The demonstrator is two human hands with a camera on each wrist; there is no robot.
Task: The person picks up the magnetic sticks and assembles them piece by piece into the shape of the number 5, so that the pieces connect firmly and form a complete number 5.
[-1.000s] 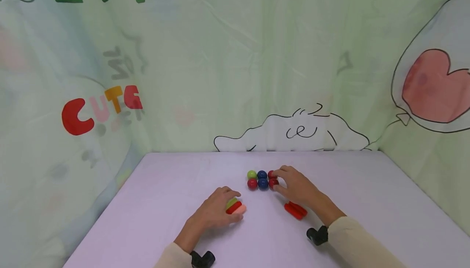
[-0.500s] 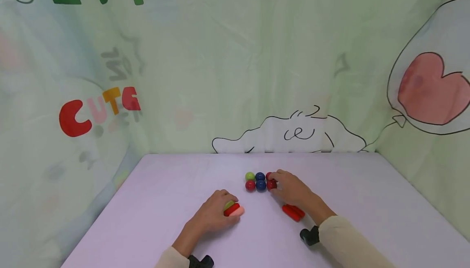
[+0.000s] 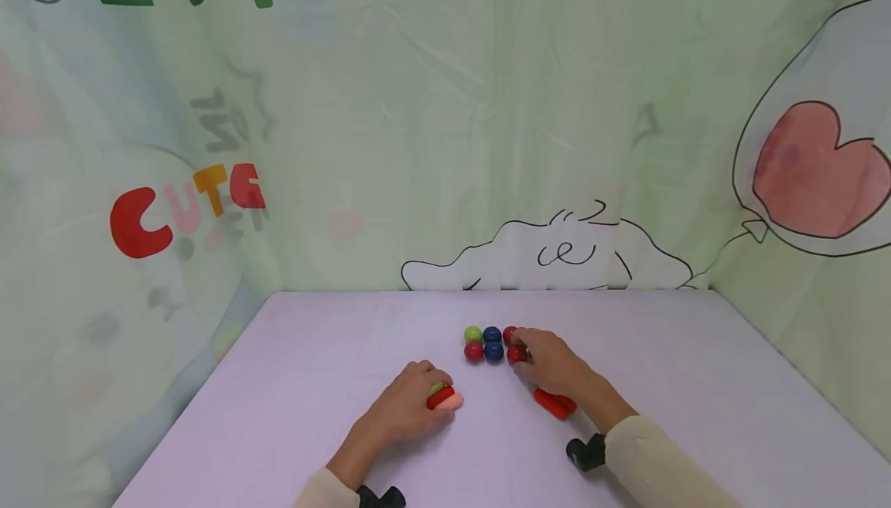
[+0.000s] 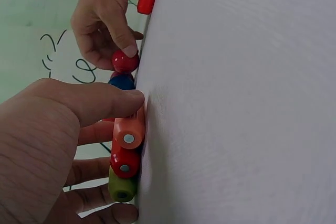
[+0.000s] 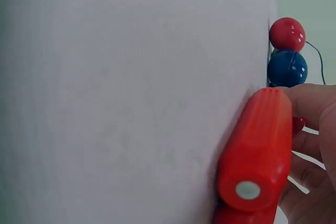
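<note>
My left hand (image 3: 404, 407) curls around three short rounded rods lying side by side: a green rod (image 4: 122, 188), a red rod (image 4: 125, 161) and a pink rod (image 4: 129, 129). Its thumb reaches over the pink one, and the fingers pass behind the row. With thumb and fingers, my right hand (image 3: 560, 365) pinches the front red ball (image 3: 517, 355) at the right end of a ball group. Behind it sits another red ball (image 3: 510, 335), partly covered by the fingers. Beside them are two blue balls (image 3: 493, 352), a green ball (image 3: 473, 334) and one more red ball (image 3: 473, 352).
Two red rods (image 3: 551, 405) lie together below the right forearm, large in the right wrist view. A pale table (image 3: 334, 353) carries everything, with a printed curtain (image 3: 348, 144) behind it. Black wrist cameras (image 3: 586, 454) hang at both sleeves.
The right hand's fingers have closed on the front red ball, which now stands slightly apart from the blue one. The left fingers have drawn in a little over the green rod.
</note>
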